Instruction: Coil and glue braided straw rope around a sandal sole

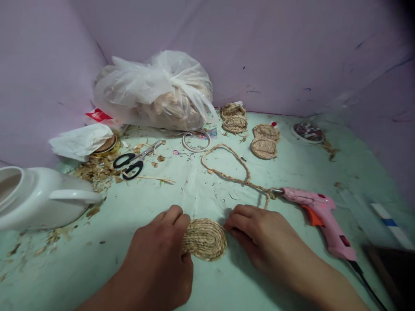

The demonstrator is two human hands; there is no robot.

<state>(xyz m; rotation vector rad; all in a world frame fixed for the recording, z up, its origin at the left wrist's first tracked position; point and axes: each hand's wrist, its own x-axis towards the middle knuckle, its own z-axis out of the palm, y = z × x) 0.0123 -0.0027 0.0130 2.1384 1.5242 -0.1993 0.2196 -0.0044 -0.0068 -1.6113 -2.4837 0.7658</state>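
A flat oval coil of braided straw cord (207, 239) lies on the pale green table in front of me. My left hand (162, 255) is closed on its left end, with thumb and fingers hiding that edge. At the coil's right edge my right hand (259, 235) is closed in a pinch on the braided cord (227, 176). Most of the pinched stretch is hidden by the fingers. From behind this hand the cord rises past the nozzle of a pink glue gun (319, 211) and bends into a loose loop on the table.
Black-handled scissors (132, 166), straw scraps and a white jug (48, 201) are on the left. Behind stand a knotted plastic bag (158, 95), a tape ring (196, 141) and woven straw pieces (264, 142). A small dish (308, 131) sits back right. The gun's cable (366, 280) trails right.
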